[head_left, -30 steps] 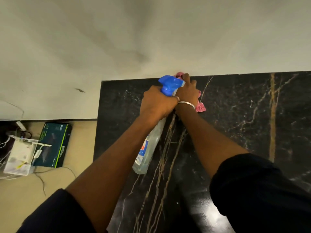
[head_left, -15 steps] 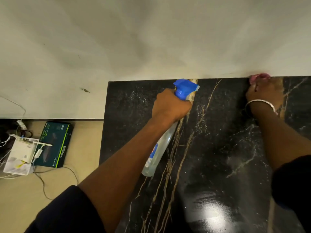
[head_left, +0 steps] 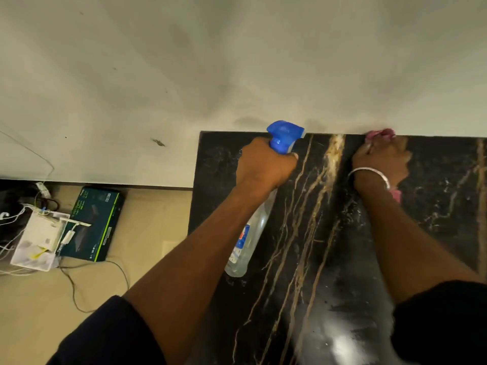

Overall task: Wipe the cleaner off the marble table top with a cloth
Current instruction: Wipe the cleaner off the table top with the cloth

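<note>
The black marble table top (head_left: 434,196) has gold and white veins and meets the pale wall at its far edge. My right hand (head_left: 379,162) presses a pink cloth (head_left: 379,133) onto the marble at that far edge; most of the cloth is hidden under the hand, with a corner showing by the wrist. My left hand (head_left: 266,164) is closed around the neck of a clear spray bottle (head_left: 247,241) with a blue trigger head, held above the marble's left part. A hazy wet film shows on the near marble.
The pale wall (head_left: 237,61) rises directly behind the table. Left of the table, on the beige floor (head_left: 147,233), lie a dark green box (head_left: 95,222), a white device (head_left: 39,233) and several loose cables.
My right hand with the cloth swept right along the far edge away from the left hand, then came back partway left. The left hand kept the bottle about still.
</note>
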Tool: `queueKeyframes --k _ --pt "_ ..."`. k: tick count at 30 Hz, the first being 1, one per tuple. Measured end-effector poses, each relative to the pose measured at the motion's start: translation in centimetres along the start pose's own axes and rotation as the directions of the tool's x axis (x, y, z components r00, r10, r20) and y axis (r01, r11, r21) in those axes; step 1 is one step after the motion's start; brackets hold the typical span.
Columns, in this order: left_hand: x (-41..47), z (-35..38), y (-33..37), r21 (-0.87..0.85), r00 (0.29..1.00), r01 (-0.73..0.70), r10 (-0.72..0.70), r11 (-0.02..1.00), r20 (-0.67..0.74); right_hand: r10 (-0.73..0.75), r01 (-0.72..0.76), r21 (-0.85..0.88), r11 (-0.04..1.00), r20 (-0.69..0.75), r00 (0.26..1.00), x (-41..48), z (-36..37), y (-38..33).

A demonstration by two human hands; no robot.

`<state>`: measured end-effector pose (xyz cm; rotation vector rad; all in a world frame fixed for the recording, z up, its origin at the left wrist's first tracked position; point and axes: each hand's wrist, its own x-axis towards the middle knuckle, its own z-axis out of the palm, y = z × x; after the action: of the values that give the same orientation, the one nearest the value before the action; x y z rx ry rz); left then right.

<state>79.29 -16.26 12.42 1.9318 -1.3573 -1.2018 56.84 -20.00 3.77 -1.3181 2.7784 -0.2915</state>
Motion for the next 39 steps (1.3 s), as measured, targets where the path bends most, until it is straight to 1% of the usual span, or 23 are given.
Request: queueKeyframes --k 3,5,7,11,12,14,15,17,20,22,24,25,28,31,34,36,37,39 --pt "0.3 -3.7 -1.9 0.016 0.999 -0.004 0.005 1.0 -0.054 -0.128 0.127 0.018 0.992 0.045 0.991 -5.5 1.6 -6.0" --pt "0.3 -6.2 -3.5 0.044 0.994 -0.01 0.014 0.999 -0.107 -0.231 0.23 0.022 0.973 0.054 0.971 -9.1 2.7 -10.0" --pt "0.4 -8.5 -4.9 0.08 0.987 0.008 0.005 0.997 -0.159 -0.304 0.3 0.064 0.952 0.054 0.951 -12.4 3.6 -13.7" --pt "0.3 -12.8 -8.0 0.103 0.979 0.069 -0.048 0.992 -0.199 -0.456 0.442 0.12 0.889 0.131 0.881 -17.9 4.7 -20.6" --pt "0.1 -13.5 -8.6 0.103 0.978 0.078 -0.056 0.992 -0.203 -0.46 0.445 0.128 0.887 0.144 0.876 -18.6 4.7 -21.5" --pt "-0.4 -15.0 -9.7 0.092 0.976 0.088 -0.068 0.992 -0.209 -0.431 0.419 0.111 0.901 0.132 0.892 -19.2 4.9 -22.5" --pt "-0.8 -15.6 -10.2 0.08 0.975 0.096 -0.078 0.992 -0.206 -0.439 0.428 0.105 0.898 0.126 0.89 -19.2 5.0 -22.4" --pt "-1.4 -16.3 -11.0 0.07 0.977 0.106 -0.09 0.992 -0.195 -0.527 0.516 0.112 0.85 0.119 0.842 -19.1 5.2 -22.0" --pt "-2.6 -16.7 -11.6 0.068 0.974 0.123 -0.107 0.99 -0.201 -0.669 0.656 0.139 0.742 0.091 0.738 -19.2 5.4 -21.7" --pt "-3.5 -17.0 -12.0 0.056 0.971 0.13 -0.116 0.99 -0.208 -0.735 0.723 0.13 0.679 0.129 0.666 -19.8 5.1 -21.2" --pt "-4.6 -17.3 -12.4 0.05 0.969 0.135 -0.121 0.99 -0.214 -0.796 0.793 0.107 0.599 0.179 0.578 -21.3 4.6 -19.6" --pt "-5.2 -17.3 -12.7 0.054 0.969 0.14 -0.126 0.989 -0.211 -0.813 0.811 0.115 0.574 0.198 0.548 -22.4 4.3 -18.6" --pt "-6.7 -16.8 -13.8 0.066 0.972 0.163 -0.149 0.984 -0.183 -0.824 0.814 0.177 0.554 0.258 0.504 -26.2 3.3 -15.2" --pt "-8.1 -15.8 -15.1 0.053 0.97 0.194 -0.184 0.98 -0.161 -0.833 0.826 0.199 0.528 0.312 0.457 -29.7 2.5 -12.0" --pt "-9.0 -15.1 -16.4 0.044 0.969 0.209 -0.201 0.977 -0.141 -0.84 0.816 0.244 0.524 0.307 0.448 -33.0 2.0 -9.0" --pt "-9.5 -14.8 -17.1 0.071 0.971 0.213 -0.203 0.974 -0.124 -0.849 0.825 0.24 0.512 0.29 0.442 -34.7 1.9 -7.4" --pt "-9.7 -14.8 -17.4 0.079 0.972 0.213 -0.203 0.974 -0.123 -0.859 0.834 0.243 0.495 0.28 0.429 -34.8 1.9 -7.0" --pt "-10.2 -14.7 -17.8 0.079 0.972 0.214 -0.205 0.974 -0.114 -0.885 0.867 0.239 0.437 0.285 0.367 -34.0 1.9 -7.4"
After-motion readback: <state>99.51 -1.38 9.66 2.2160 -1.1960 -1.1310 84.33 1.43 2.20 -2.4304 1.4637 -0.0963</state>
